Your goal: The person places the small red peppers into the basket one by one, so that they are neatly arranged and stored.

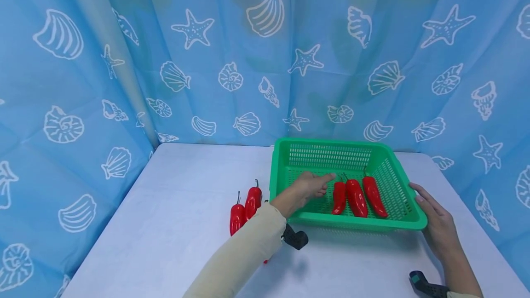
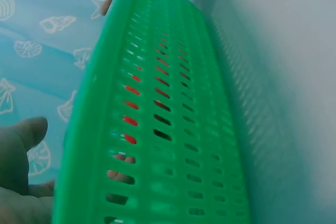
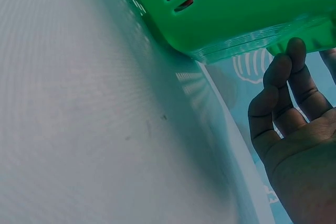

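Note:
In the head view, my left hand [image 1: 309,185] is over the left part of the green basket [image 1: 331,220], one finger pointing toward the leftmost of three red peppers inside [image 1: 339,197]. Nothing shows in its grasp. The left wrist view shows this hand [image 2: 21,171] beside the basket wall [image 2: 173,93], thumb apart from the fingers. My right hand [image 1: 439,224] touches the basket's right rim. Bent fingertips meet the rim's underside in the right wrist view, where the hand [image 3: 299,135] is beside the basket [image 3: 236,9].
Left of the basket, red peppers [image 1: 237,219] lie on the white table [image 1: 186,197], partly covered by my left sleeve [image 1: 240,256]. A blue curtain [image 1: 232,59] with white shells and starfish hangs behind and at both sides. Black wrist devices [image 1: 295,237] show near both wrists.

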A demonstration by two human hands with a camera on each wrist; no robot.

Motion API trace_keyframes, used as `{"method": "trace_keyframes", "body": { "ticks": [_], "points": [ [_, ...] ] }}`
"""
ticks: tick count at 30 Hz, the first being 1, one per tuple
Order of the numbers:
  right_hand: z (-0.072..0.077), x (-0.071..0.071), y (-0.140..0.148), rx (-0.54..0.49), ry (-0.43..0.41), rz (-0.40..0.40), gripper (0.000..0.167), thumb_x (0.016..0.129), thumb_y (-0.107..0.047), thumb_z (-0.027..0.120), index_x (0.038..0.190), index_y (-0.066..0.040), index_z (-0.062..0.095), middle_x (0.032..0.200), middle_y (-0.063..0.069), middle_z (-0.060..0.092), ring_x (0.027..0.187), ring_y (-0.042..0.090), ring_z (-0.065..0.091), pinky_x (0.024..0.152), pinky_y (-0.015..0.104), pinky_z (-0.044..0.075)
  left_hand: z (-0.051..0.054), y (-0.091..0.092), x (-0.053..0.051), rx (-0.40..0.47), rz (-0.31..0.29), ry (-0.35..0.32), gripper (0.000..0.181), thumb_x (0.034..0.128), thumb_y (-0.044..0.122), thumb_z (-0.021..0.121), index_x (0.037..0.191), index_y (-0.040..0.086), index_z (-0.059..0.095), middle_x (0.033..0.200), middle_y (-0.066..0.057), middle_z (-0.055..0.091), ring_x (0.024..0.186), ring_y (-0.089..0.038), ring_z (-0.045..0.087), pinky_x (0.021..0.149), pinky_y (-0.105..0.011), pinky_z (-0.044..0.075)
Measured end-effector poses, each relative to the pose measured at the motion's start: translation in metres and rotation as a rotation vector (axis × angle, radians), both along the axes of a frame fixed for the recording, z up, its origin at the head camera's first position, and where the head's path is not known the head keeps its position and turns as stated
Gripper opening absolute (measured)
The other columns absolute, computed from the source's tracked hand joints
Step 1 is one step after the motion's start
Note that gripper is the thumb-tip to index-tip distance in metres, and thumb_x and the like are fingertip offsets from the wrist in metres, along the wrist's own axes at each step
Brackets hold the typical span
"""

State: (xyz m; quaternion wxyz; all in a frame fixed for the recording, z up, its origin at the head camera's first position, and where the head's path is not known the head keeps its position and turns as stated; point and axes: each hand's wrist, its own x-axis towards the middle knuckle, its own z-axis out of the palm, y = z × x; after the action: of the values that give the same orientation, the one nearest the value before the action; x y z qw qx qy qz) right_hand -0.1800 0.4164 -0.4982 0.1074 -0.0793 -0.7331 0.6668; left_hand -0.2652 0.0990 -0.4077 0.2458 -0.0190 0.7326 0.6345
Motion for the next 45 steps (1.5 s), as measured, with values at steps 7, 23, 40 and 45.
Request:
{"method": "trace_keyframes", "body": {
  "ticks": [7,23,40,45],
  "points": [
    [0.000,0.001,0.000,-0.002,0.017,0.015,0.050,0.104,-0.040,0.052,0.152,-0.030,0.044,0.160,-0.010,0.032,0.106,-0.010,0.055,0.075,0.010,0.051,-0.009,-0.004,-0.001,0.106,-0.002,-0.004,0.046,0.0989,0.025,0.063,0.122,-0.014,0.058,0.112,-0.022,0.065,0.111,-0.035,0.064,0.098,-0.041,0.051],
    [-0.005,0.002,-0.001,-0.023,0.013,0.009,0.050,0.104,-0.039,0.052,0.153,-0.030,0.043,0.161,-0.011,0.028,0.127,-0.007,0.046,0.079,0.008,0.049,-0.004,-0.027,-0.001,0.192,-0.084,0.017,0.038,0.1017,0.017,0.056,0.127,-0.011,0.058,0.117,-0.021,0.067,0.113,-0.034,0.065,0.101,-0.042,0.049],
    [-0.004,0.003,0.000,-0.068,0.032,0.049,0.048,0.105,-0.036,0.050,0.152,-0.029,0.044,0.157,-0.013,0.036,0.108,-0.010,0.057,0.077,0.011,0.052,0.010,-0.086,0.010,0.299,-0.080,0.083,0.037,0.1015,0.022,0.057,0.129,-0.002,0.061,0.112,-0.010,0.070,0.107,-0.023,0.068,0.101,-0.037,0.049],
    [-0.004,0.003,0.002,-0.051,0.030,0.047,0.048,0.105,-0.036,0.050,0.152,-0.029,0.044,0.150,-0.016,0.043,0.105,-0.008,0.060,0.077,0.011,0.052,0.012,-0.105,0.015,0.319,-0.062,0.119,0.038,0.1019,0.025,0.058,0.130,0.000,0.061,0.119,-0.010,0.068,0.111,-0.025,0.066,0.102,-0.037,0.048]
  ]
}}
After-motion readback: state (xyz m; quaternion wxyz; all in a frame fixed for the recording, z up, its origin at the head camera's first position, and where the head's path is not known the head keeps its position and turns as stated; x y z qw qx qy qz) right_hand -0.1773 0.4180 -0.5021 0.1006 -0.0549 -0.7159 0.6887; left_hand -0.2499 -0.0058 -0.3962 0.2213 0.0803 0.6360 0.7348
